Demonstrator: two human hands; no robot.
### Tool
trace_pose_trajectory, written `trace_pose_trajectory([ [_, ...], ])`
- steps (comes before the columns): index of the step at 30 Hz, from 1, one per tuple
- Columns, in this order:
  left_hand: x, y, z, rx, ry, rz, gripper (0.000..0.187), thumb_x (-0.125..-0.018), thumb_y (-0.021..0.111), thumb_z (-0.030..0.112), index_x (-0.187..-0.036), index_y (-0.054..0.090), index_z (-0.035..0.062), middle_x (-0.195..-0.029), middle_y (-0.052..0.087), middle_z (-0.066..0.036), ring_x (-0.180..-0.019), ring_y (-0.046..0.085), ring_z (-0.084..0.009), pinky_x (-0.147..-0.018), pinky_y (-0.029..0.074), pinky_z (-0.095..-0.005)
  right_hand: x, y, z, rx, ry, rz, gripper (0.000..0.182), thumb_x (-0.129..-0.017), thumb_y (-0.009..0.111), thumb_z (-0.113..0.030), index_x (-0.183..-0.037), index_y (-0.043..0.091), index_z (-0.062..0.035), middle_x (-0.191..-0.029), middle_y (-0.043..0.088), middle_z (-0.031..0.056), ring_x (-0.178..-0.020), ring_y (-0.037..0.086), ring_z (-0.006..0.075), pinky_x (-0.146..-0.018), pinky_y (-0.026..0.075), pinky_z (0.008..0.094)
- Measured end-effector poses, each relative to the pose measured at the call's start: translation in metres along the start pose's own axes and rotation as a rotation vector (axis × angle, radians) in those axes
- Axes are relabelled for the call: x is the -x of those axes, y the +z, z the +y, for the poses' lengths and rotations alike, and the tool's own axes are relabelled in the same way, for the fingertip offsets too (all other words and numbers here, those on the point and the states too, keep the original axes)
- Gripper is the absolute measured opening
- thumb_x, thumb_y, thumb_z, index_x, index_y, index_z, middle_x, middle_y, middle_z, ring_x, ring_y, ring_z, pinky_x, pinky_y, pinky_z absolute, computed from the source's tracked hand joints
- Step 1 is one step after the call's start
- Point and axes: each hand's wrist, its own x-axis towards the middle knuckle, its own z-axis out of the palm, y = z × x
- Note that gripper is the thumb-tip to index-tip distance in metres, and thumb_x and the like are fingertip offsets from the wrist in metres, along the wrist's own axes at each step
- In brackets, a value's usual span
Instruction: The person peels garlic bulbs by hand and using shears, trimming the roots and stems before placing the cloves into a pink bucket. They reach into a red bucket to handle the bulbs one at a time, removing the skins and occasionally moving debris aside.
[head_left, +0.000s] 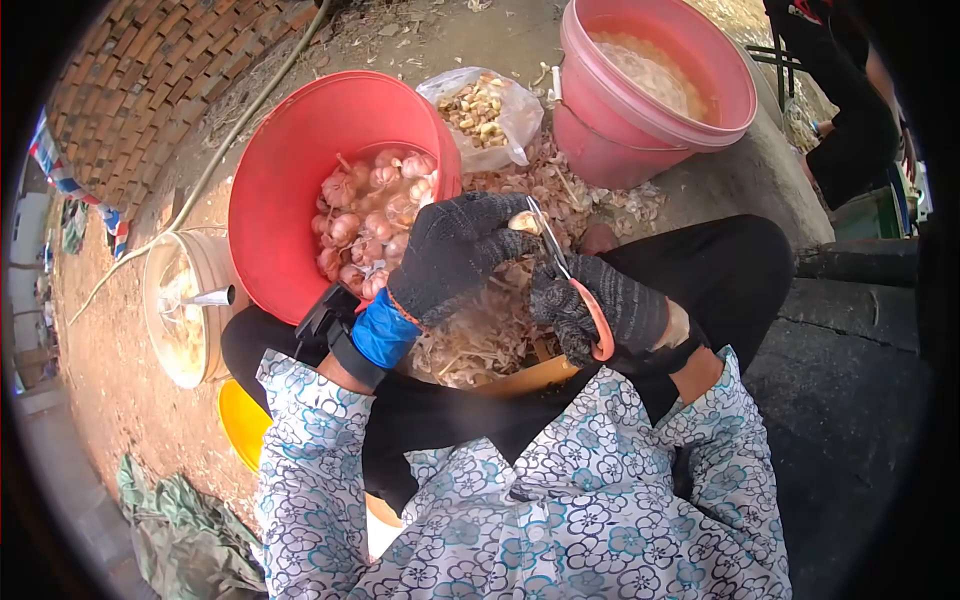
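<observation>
My left hand (pixel 455 255), in a dark knit glove, pinches a small pale garlic clove (pixel 523 222) at its fingertips. My right hand (pixel 605 305), gloved alike, is wrapped round scissors (pixel 604 325) with a pinkish-orange handle. Their metal blades point up and away, right beside the clove. Below both hands, a heap of papery garlic skins and stalks (pixel 470 345) lies between my legs. Just left of my left hand, a tilted red bucket (pixel 270 200) holds several whole garlic bulbs (pixel 345 225). The lower part of the scissors handle is partly covered by my fingers.
A clear plastic bag (pixel 520 120) of peeled cloves lies beyond the hands. A pink bucket (pixel 615 150) with cloudy liquid stands at back right. At left are a white bucket (pixel 160 345), a yellow container (pixel 240 425) and a hose (pixel 215 155). Another person's dark sleeve (pixel 850 130) shows far right.
</observation>
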Motion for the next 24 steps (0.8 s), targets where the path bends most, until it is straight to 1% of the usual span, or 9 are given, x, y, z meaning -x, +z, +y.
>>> trace_pose_trajectory([
  [3, -0.003, 0.000, 0.000, 0.365, -0.244, -0.034, 0.032, -0.078, 0.064, 0.011, -0.108, 0.059, 0.0006, -0.094, 0.064, -0.006, -0.084, 0.058, -0.0114, -0.075, 0.047, -0.0256, 0.003, 0.013, -0.012, 0.345, 0.147, 0.060, 0.037, -0.087, 0.052, -0.036, -0.100, 0.052, -0.0016, -0.092, 0.055, 0.0063, -0.057, 0.055, 0.0112, -0.047, 0.044, 0.0245],
  [5, -0.005, -0.001, 0.006, 0.573, -0.373, -0.047, 0.033, -0.078, 0.063, 0.010, -0.109, 0.058, 0.0002, -0.097, 0.063, -0.004, -0.086, 0.057, -0.0102, -0.077, 0.047, -0.0251, 0.005, 0.029, -0.007, 0.324, 0.069, 0.099, 0.035, -0.088, 0.049, -0.037, -0.096, 0.051, -0.0035, -0.081, 0.054, 0.0057, -0.045, 0.048, 0.0094, -0.039, 0.040, 0.0236],
  [7, -0.009, -0.003, 0.015, 0.823, -0.499, -0.063, 0.032, -0.080, 0.060, 0.010, -0.110, 0.057, 0.0008, -0.099, 0.061, -0.004, -0.088, 0.055, -0.0102, -0.078, 0.045, -0.0245, 0.003, 0.037, -0.006, 0.396, -0.004, 0.199, 0.030, -0.089, 0.047, -0.033, -0.095, 0.050, -0.0038, -0.075, 0.054, 0.0040, -0.047, 0.049, 0.0090, -0.041, 0.041, 0.0236],
  [12, -0.009, -0.009, 0.012, 0.730, -0.493, -0.129, 0.030, -0.085, 0.055, 0.017, -0.110, 0.057, 0.0012, -0.099, 0.061, -0.004, -0.088, 0.054, -0.0086, -0.077, 0.044, -0.0230, -0.014, -0.004, 0.013, 0.183, 0.078, 0.344, 0.024, -0.091, 0.042, -0.025, -0.107, 0.048, -0.0082, -0.090, 0.055, 0.0047, -0.066, 0.055, 0.0094, -0.052, 0.044, 0.0215],
  [16, -0.006, -0.006, 0.002, 0.793, -0.613, -0.113, 0.030, -0.086, 0.054, 0.020, -0.108, 0.057, -0.0001, -0.092, 0.061, -0.004, -0.080, 0.054, -0.0081, -0.072, 0.045, -0.0218, -0.002, -0.005, 0.004, 0.393, -0.106, 0.158, 0.026, -0.087, 0.045, -0.011, -0.112, 0.048, -0.0047, -0.099, 0.055, 0.0055, -0.080, 0.056, 0.0111, -0.065, 0.045, 0.0216],
  [18, -0.004, -0.002, -0.001, 0.988, -0.665, -0.047, 0.030, -0.085, 0.055, 0.018, -0.108, 0.057, -0.0008, -0.091, 0.061, -0.004, -0.075, 0.055, -0.0083, -0.068, 0.045, -0.0222, 0.004, 0.002, -0.008, 1.681, -0.514, 0.052, 0.041, -0.081, 0.042, 0.004, -0.121, 0.042, -0.0014, -0.107, 0.053, 0.0060, -0.090, 0.053, 0.0120, -0.074, 0.044, 0.0230],
  [19, -0.004, 0.000, -0.002, 1.183, -0.707, 0.027, 0.029, -0.084, 0.057, 0.015, -0.108, 0.056, -0.0014, -0.089, 0.061, -0.004, -0.071, 0.055, -0.0086, -0.064, 0.045, -0.0225, 0.003, 0.005, -0.008, 1.682, -0.513, 0.052, 0.041, -0.081, 0.042, 0.004, -0.121, 0.042, -0.0014, -0.107, 0.053, 0.0060, -0.090, 0.053, 0.0120, -0.074, 0.044, 0.0230],
  [22, -0.004, 0.004, -0.003, 1.108, -0.700, 0.004, 0.029, -0.083, 0.058, 0.014, -0.107, 0.056, -0.0024, -0.087, 0.061, -0.005, -0.071, 0.055, -0.0093, -0.063, 0.045, -0.0222, -0.004, 0.014, -0.005, 1.295, -0.076, 0.289, 0.052, -0.075, 0.043, 0.009, -0.126, 0.038, 0.0005, -0.110, 0.051, 0.0093, -0.093, 0.052, 0.0163, -0.078, 0.044, 0.0247],
  [24, -0.006, 0.003, 0.004, 1.054, -0.724, -0.020, 0.029, -0.083, 0.058, 0.014, -0.107, 0.056, -0.0023, -0.087, 0.061, -0.004, -0.071, 0.055, -0.0089, -0.063, 0.045, -0.0219, -0.003, 0.016, -0.006, 1.256, -0.102, 0.291, 0.050, -0.076, 0.044, 0.007, -0.126, 0.038, 0.0012, -0.110, 0.051, 0.0105, -0.094, 0.053, 0.0179, -0.078, 0.044, 0.0273],
])
